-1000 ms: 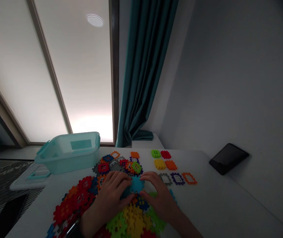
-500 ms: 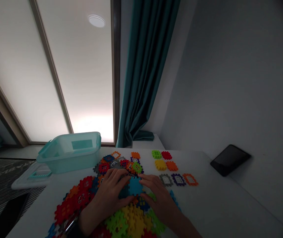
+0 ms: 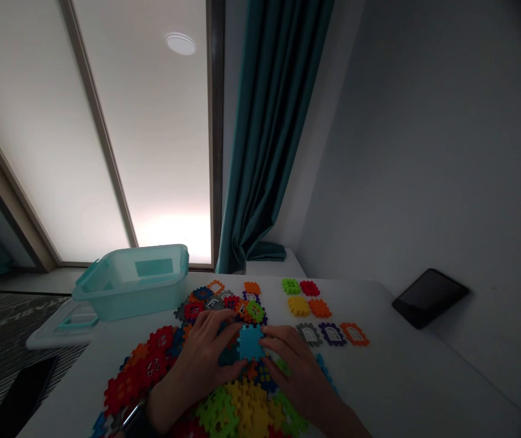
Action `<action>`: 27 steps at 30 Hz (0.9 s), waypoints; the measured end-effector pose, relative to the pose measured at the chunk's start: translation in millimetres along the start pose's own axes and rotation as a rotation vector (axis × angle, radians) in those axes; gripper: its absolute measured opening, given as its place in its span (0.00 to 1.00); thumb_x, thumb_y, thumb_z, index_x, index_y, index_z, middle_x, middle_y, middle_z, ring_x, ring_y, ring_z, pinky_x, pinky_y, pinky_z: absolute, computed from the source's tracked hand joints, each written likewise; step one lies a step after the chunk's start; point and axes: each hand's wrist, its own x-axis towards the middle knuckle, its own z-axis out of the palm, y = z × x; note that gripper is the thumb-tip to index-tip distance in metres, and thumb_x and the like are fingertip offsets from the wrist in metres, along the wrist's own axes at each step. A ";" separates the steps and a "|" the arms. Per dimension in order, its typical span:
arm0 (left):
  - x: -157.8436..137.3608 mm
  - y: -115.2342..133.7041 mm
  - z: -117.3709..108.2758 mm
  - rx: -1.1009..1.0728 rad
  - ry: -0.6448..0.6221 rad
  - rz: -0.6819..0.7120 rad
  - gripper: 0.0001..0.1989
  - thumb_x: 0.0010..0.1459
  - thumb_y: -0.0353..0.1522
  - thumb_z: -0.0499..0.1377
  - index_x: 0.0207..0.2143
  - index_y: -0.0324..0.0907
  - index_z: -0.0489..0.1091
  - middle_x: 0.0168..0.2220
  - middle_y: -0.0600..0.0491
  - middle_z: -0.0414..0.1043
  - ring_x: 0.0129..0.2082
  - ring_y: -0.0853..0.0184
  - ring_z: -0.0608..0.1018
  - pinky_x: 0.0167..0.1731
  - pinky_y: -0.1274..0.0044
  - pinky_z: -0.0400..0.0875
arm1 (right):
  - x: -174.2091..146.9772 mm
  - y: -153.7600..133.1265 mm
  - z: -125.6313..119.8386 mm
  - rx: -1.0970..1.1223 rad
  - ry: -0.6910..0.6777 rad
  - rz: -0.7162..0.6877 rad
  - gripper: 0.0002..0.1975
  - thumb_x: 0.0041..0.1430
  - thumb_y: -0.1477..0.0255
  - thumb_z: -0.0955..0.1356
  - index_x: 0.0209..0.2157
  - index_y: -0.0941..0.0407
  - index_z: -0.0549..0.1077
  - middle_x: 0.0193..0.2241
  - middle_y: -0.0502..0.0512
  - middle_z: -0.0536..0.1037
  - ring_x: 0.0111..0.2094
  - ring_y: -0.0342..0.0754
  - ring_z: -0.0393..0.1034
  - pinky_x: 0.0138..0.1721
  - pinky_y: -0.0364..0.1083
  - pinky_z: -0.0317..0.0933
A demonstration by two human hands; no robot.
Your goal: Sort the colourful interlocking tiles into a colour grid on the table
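Observation:
A light blue interlocking toothed tile [image 3: 250,342] is held between my two hands, above the pile. My left hand [image 3: 200,350], with a watch on its wrist, grips the tile's left side between thumb and fingers. On the opposite edge, the fingertips and thumb of my right hand [image 3: 294,368] press against it. Beneath and in front lie yellow tiles [image 3: 248,404] and green tiles [image 3: 217,413], with red tiles [image 3: 135,377] to the left. Part of the pile is hidden by my hands and forearms.
A teal plastic bin [image 3: 137,298] stands at the back left beside its lid [image 3: 59,325]. At the back right, green, red, yellow and orange tiles [image 3: 320,308] sit above a row of window-frame tiles [image 3: 332,334]. A black tablet [image 3: 430,298] lies at far right.
The fingers of my right hand have closed in more on the light blue tile's right edge. My left hand keeps nearly the same grip. The whole view has shifted slightly.

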 end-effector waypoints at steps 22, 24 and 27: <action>3.7 2.4 -2.4 -0.613 -0.236 -0.276 0.08 0.69 0.32 0.54 0.36 0.43 0.70 0.45 0.48 0.70 0.45 0.62 0.77 0.47 0.70 0.74 | 6.0 -13.0 3.8 0.322 0.082 0.339 0.10 0.72 0.66 0.62 0.34 0.51 0.66 0.41 0.55 0.74 0.45 0.51 0.73 0.46 0.48 0.69; 4.4 6.0 -2.2 -0.659 -0.255 -0.315 0.10 0.70 0.32 0.53 0.33 0.43 0.67 0.43 0.48 0.70 0.43 0.63 0.77 0.44 0.71 0.75 | 7.9 -13.7 4.2 0.402 0.058 0.405 0.13 0.72 0.64 0.61 0.32 0.52 0.65 0.39 0.54 0.72 0.43 0.50 0.72 0.46 0.48 0.68; 4.4 10.2 -1.9 -0.693 -0.278 -0.365 0.12 0.70 0.33 0.52 0.31 0.44 0.65 0.42 0.49 0.69 0.41 0.64 0.77 0.41 0.72 0.75 | 9.7 -11.9 5.6 0.512 0.022 0.463 0.16 0.72 0.60 0.61 0.29 0.52 0.63 0.37 0.53 0.71 0.42 0.50 0.70 0.45 0.48 0.67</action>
